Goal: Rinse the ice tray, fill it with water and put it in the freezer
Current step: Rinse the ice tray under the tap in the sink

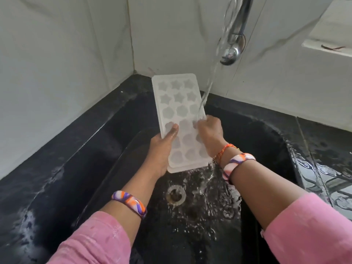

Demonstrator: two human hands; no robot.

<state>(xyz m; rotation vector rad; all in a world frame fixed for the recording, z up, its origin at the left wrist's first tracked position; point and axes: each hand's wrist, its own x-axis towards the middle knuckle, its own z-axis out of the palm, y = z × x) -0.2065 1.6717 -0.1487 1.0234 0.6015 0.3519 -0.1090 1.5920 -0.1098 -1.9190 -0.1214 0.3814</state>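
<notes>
A white ice tray [179,103] with star and flower shaped cells is held tilted over the black sink [266,141], far end raised toward the wall. My left hand [162,147] grips its left edge from below, thumb on top. My right hand [209,134] holds the right edge, where the water stream [209,82] from the chrome tap [234,42] lands. Water runs off the tray's near end and splashes around the drain [176,195].
White marbled wall tiles rise behind the sink, meeting in a corner. A black counter [57,149] borders the basin on the left, and a wet counter [327,164] lies on the right. A white ledge [327,48] projects at upper right.
</notes>
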